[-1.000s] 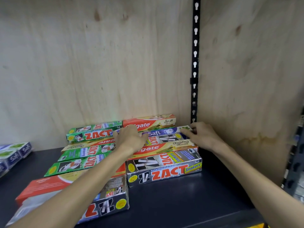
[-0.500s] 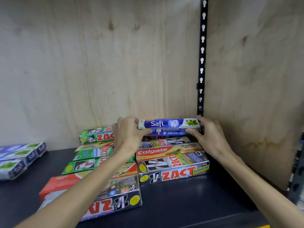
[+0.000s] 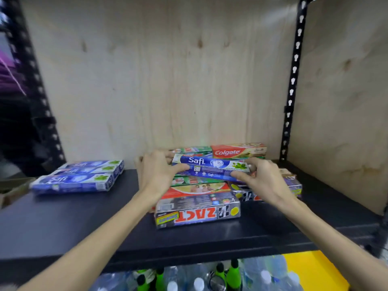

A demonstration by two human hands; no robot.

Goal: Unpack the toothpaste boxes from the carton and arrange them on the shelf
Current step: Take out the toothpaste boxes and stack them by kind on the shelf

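A blue Safi toothpaste box (image 3: 212, 168) is lifted above the pile of boxes on the black shelf (image 3: 84, 223). My left hand (image 3: 156, 171) grips its left end and my right hand (image 3: 262, 177) grips its right end. Under it lie mixed boxes: a silver Zact box (image 3: 197, 213) at the front, a red Colgate box (image 3: 237, 151) at the back, and green Zact boxes (image 3: 195, 180) between them. Three more Safi boxes (image 3: 79, 175) lie side by side at the shelf's left. The carton is out of view.
A plywood back wall (image 3: 157, 80) and right side panel (image 3: 340, 101) close the shelf. Black slotted uprights (image 3: 294, 76) stand at the right rear and at the left. Bare shelf surface shows between the two groups. Bottles (image 3: 210, 278) stand on the level below.
Both hands took hold of the Safi box on the pile and lifted it. It has since come leftward and toward me. The view has swung left and down, revealing the left Safi boxes and the bottles.
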